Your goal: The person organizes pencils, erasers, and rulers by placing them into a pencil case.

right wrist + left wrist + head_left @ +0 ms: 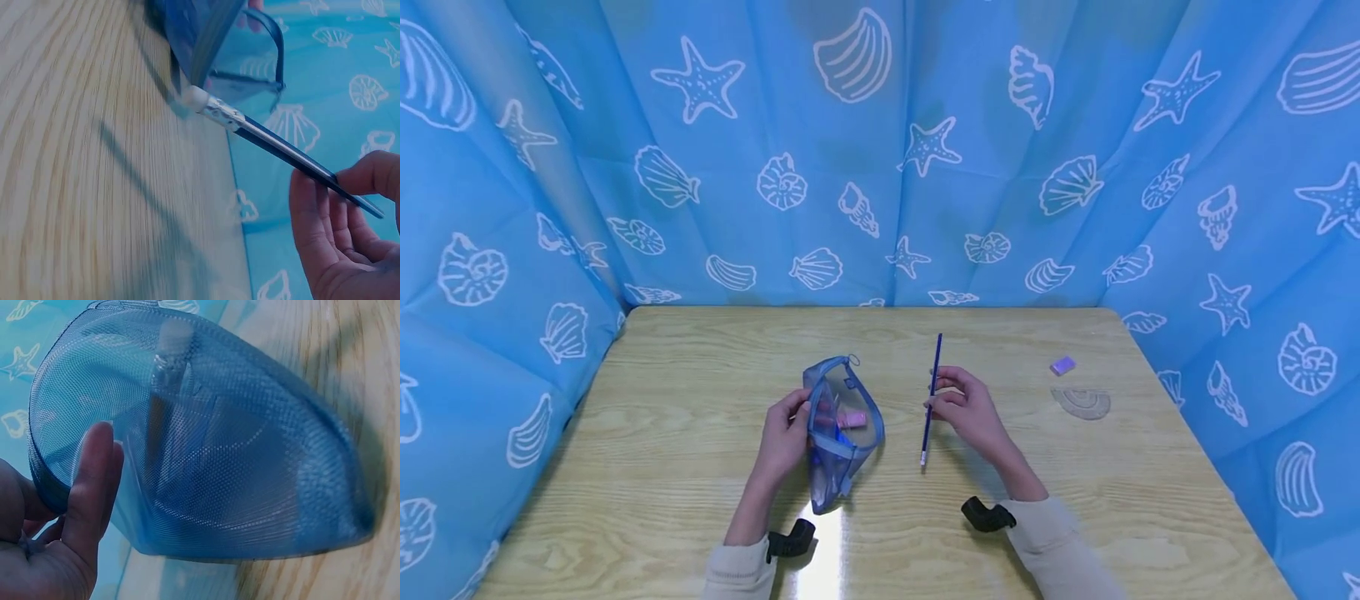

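Pale sleeves (1063, 542) nearest, black device (988, 515) at each wrist. Left hand (784, 437): thumb and fingers pinch rim of blue mesh pouch (827, 482); mouth gapes, 1 pink block (852, 419) inside. Right hand (968, 410): thumb and fingers pinch 1 dark blue pencil (927, 429), lifted above tabletop (700, 367), right of pouch, apart from it, white-tipped end toward wearer. Farther right on tabletop: purple block (1063, 366), protractor (1084, 405) just nearer. Behind: blue shell-print curtain (955, 75).
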Motion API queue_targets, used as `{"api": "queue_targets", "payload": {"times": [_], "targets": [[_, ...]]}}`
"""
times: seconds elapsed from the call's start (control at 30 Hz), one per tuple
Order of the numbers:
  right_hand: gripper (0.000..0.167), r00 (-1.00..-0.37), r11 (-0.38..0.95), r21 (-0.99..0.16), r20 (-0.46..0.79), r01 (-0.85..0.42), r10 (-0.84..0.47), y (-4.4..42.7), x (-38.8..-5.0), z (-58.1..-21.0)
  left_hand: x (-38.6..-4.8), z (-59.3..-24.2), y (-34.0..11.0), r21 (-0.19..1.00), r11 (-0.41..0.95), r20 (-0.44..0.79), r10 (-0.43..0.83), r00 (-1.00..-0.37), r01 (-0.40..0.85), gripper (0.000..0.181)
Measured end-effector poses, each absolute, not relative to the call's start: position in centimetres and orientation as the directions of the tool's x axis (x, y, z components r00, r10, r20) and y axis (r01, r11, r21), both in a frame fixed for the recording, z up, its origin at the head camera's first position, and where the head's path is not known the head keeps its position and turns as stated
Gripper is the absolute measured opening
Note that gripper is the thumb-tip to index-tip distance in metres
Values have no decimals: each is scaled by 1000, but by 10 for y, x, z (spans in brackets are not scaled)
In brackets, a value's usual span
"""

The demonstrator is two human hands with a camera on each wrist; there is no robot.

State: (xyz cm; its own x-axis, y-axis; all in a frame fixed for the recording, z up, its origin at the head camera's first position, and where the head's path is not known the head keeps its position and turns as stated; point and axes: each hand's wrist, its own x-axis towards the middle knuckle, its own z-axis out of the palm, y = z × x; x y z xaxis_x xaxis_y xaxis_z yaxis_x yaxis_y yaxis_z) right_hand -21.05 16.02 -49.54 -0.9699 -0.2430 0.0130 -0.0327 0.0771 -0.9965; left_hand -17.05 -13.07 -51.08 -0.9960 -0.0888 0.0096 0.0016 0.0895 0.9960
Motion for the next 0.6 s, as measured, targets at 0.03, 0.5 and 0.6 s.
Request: {"api": "queue_targets", "payload": {"times": [0.03, 0.5, 0.6], "targets": [[42, -970, 64, -997, 22, -38, -241, 157, -211, -495, -170, -511, -130, 996, 89, 17, -90, -996, 9, 28], [40, -975, -2, -992, 127, -129, -183, 115, -219, -485, -170, -511, -131, 997, 75, 25, -79, -997, 19, 29], [39, -977, -28, -990, 142, -139, -161, 109, -222, -484, -171, -511, -130, 997, 78, 28, -84, -996, 22, 29]]}}
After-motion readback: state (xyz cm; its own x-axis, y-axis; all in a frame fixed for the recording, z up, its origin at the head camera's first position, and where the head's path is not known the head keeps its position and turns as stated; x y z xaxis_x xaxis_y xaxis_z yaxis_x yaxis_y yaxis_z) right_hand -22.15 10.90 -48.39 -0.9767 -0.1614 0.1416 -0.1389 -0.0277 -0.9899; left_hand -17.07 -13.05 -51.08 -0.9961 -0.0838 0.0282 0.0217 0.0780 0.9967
